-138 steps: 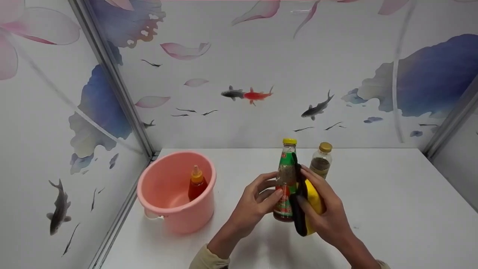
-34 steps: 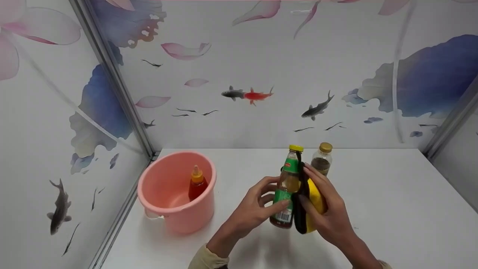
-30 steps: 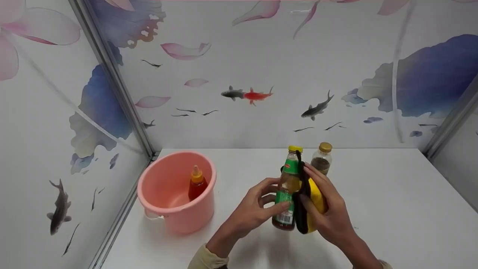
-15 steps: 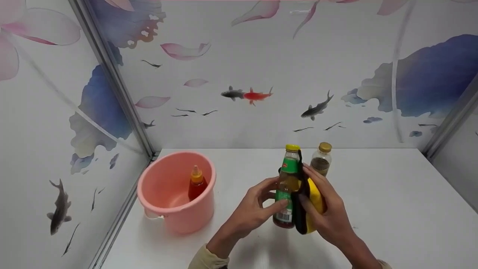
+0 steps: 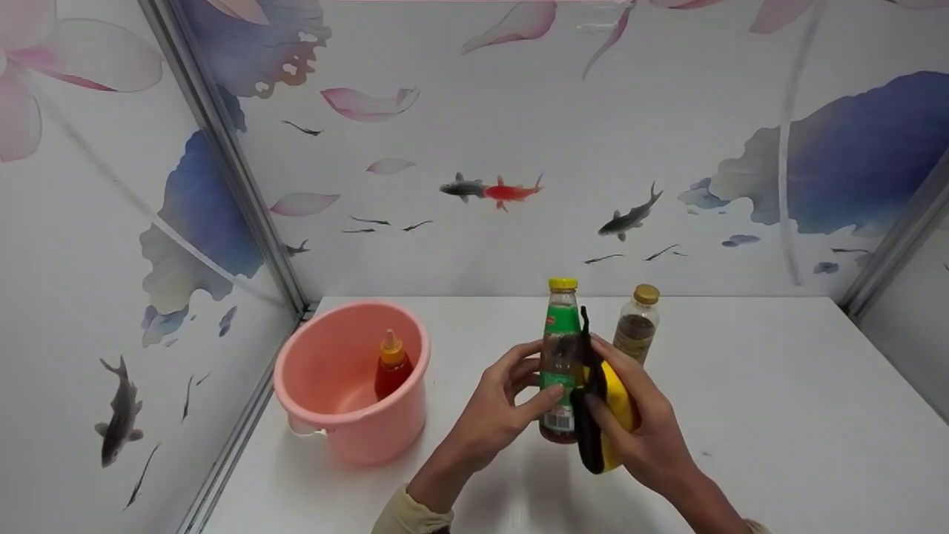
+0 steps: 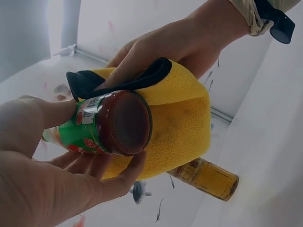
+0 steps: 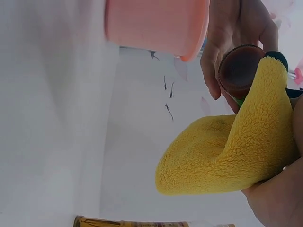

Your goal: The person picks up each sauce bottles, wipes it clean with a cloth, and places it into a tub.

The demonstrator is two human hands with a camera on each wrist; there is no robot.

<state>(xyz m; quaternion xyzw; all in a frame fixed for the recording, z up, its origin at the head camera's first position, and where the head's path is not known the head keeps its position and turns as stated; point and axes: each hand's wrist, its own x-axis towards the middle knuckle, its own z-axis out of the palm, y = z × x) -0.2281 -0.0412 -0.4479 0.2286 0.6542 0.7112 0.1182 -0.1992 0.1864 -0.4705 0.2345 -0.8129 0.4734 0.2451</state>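
Note:
My left hand grips a sauce bottle with a green label, yellow cap and dark red contents, holding it upright above the white table. My right hand holds a yellow cloth with a black edge and presses it against the bottle's right side. In the left wrist view the bottle's base faces the camera, the yellow cloth wraps behind it and the left hand curls round the label. In the right wrist view the folded cloth fills the lower right beside the bottle's base.
A pink bucket stands at the left of the table with a small red squeeze bottle inside it. A clear bottle with a gold cap stands just behind the hands. Patterned walls close in the left, back and right sides.
The sauce bottle has been turned in my left hand and straightened from a slight tilt to upright, rising a little. The right hand with the cloth has slid slightly down along it.

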